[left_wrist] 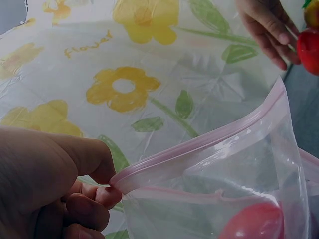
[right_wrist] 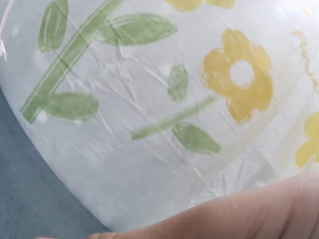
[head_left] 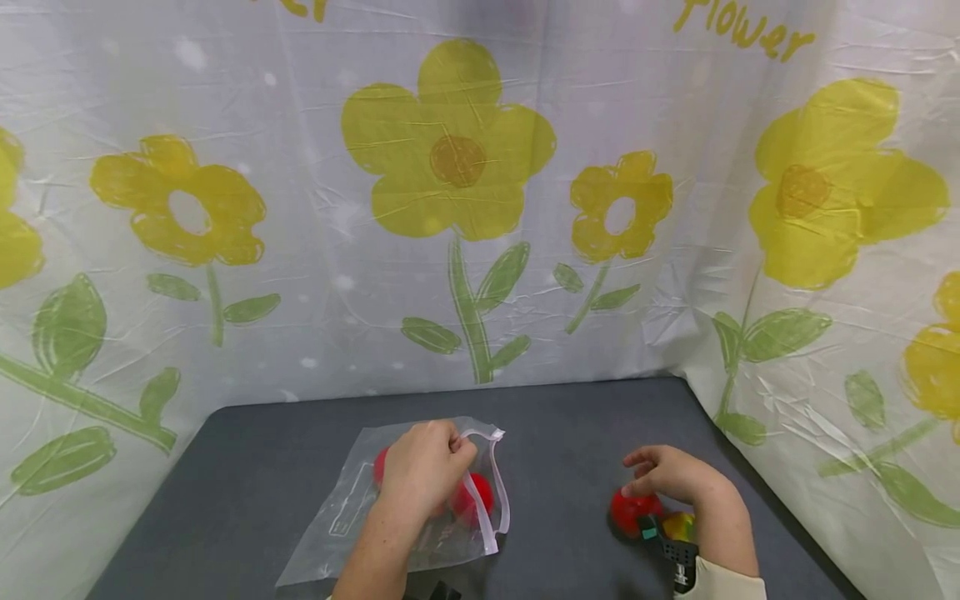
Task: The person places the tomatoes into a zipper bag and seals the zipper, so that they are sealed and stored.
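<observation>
left hand (head_left: 427,467): finger and thumb pinch one corner of the zip edge of a clear bag (head_left: 352,508), best seen from the left wrist. right hand (head_left: 667,477): fingers loosely extended, gripping nothing, just over a red fruit (head_left: 628,513); contact cannot be told. right wrist view catches only a strip of that hand.

counts: one bag, lying on the dark table (head_left: 555,467), mouth toward the right hand. at least two red round things (head_left: 483,496) inside; left hand and forearm hide the middle, so full number unclear. outside the bag, two fruits: the red one, and a yellow-and-red one (head_left: 678,525) beside it, partly covered by the right wrist and its black strap (head_left: 681,557). one pale sleeve (head_left: 723,583), cut off below.

around: white sheet (head_left: 322,250) with six yellow flowers in head view, the outermost on each side cut off by the frame.

writing: "flower" in yellow, upper right of the sheet; another word cropped to "er" at top. pale print on the bag too small to read.
</observation>
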Action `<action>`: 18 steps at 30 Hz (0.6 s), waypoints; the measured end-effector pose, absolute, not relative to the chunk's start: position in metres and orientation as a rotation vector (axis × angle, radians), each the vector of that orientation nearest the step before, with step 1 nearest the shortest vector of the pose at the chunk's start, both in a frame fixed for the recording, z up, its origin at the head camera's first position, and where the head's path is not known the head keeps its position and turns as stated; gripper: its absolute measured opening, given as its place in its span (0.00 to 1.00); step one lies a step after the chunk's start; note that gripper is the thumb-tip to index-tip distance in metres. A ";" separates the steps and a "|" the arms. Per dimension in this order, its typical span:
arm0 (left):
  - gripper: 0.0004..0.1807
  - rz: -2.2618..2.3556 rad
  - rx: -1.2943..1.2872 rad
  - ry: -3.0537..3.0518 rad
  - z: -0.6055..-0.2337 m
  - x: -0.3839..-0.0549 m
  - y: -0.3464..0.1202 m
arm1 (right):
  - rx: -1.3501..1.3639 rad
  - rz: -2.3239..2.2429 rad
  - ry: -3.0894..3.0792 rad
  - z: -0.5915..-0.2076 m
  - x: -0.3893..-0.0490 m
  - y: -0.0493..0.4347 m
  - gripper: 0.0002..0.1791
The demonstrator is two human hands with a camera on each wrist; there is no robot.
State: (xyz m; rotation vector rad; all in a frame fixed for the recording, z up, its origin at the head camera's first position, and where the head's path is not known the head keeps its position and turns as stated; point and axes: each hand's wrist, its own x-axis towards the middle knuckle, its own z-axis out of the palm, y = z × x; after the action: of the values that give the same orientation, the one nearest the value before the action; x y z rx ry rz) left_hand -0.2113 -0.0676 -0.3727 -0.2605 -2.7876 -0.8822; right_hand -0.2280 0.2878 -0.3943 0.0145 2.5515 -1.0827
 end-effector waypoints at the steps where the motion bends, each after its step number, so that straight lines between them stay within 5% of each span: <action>1: 0.16 -0.883 -0.262 -2.786 -0.373 -0.211 -0.068 | 0.025 -1.091 2.527 -0.395 -0.228 0.288 0.30; 18: 0.15 -0.886 -0.246 -2.798 -0.372 -0.211 -0.068 | 0.185 -1.025 2.504 -0.408 -0.230 0.286 0.20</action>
State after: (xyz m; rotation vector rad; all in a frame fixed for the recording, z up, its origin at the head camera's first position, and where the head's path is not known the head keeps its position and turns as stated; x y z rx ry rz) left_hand -0.2111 -0.0678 -0.3724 -0.2465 -2.7977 -0.8864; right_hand -0.2299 0.2865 -0.4082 0.1847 2.5035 -1.0253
